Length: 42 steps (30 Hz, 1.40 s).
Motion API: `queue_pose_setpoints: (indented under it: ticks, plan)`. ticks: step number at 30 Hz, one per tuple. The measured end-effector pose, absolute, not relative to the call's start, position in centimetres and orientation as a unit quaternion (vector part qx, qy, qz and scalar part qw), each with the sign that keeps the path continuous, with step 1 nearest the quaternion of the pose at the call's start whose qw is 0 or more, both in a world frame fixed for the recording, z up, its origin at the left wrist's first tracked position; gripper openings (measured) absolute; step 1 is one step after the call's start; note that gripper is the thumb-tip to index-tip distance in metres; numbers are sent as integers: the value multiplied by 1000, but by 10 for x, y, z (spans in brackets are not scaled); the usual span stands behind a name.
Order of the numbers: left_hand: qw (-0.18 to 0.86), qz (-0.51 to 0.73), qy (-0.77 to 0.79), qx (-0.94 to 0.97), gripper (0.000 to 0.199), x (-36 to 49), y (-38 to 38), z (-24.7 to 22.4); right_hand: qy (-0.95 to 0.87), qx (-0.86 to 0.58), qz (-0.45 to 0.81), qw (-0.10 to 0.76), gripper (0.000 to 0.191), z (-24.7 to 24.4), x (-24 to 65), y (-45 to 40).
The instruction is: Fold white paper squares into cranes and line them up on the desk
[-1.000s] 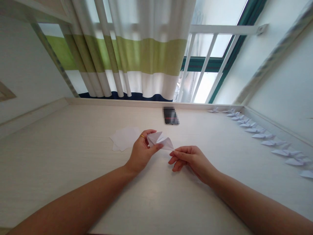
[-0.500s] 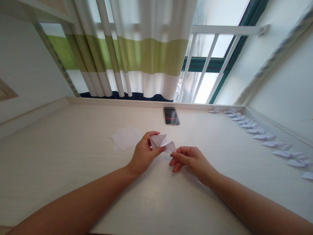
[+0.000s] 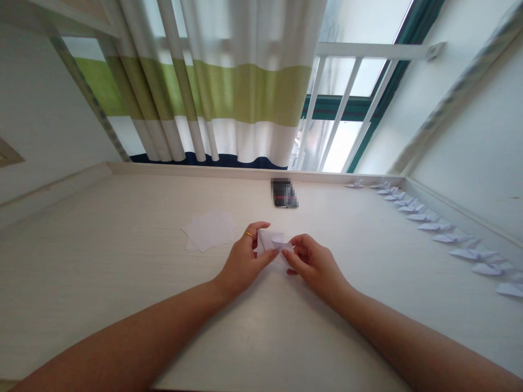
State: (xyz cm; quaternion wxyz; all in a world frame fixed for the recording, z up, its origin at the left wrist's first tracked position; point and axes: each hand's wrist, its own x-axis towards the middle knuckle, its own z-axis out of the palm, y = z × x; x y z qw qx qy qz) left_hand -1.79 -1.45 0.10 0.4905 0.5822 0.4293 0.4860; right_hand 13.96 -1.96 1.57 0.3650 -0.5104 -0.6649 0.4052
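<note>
Bridging both hands (image 3: 246, 258) (image 3: 316, 262): folded white paper (image 3: 269, 239)

L hand (image 3: 241, 258) & R hand (image 3: 316, 261) pinching, thumbs (image 3: 295, 262) nr ea. other.

Left hand (image 3: 245, 262), centre of frame: a narrow, gold-coloured ring (image 3: 248, 234) encircles one finger. Right hand (image 3: 315, 262), right of centre: visible fingers bare. Left forearm (image 3: 139, 329), lower left, and right forearm (image 3: 412, 329), lower right: both bare, smooth in outline, tapering toward the hand.
</note>
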Motion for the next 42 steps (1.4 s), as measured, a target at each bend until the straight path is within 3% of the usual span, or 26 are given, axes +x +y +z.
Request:
queue_pose_setpoints:
  ticks: [13, 21, 24, 35, 42]
  plan:
    - [366, 461, 461, 665, 38, -11, -23, 3, -663, -581, 349, 318, 9, 24, 130, -23]
    - [345, 453, 498, 654, 35, -7, -24, 7, -786, -607, 33, 116, 14, 29, 126, -27]
    - [358, 459, 499, 642, 35, -5, -24, 8, -796, -601, -18, 72, 18, 28, 124, -27]
    - [372, 471, 499, 626, 34, -4, -23, 8, -791, -605, -77, 51, 18, 33, 122, -26]
    - [390, 473, 500, 612, 31, -4, -21, 6, -843, -526, -104, 40, 15, 30, 125, -27]
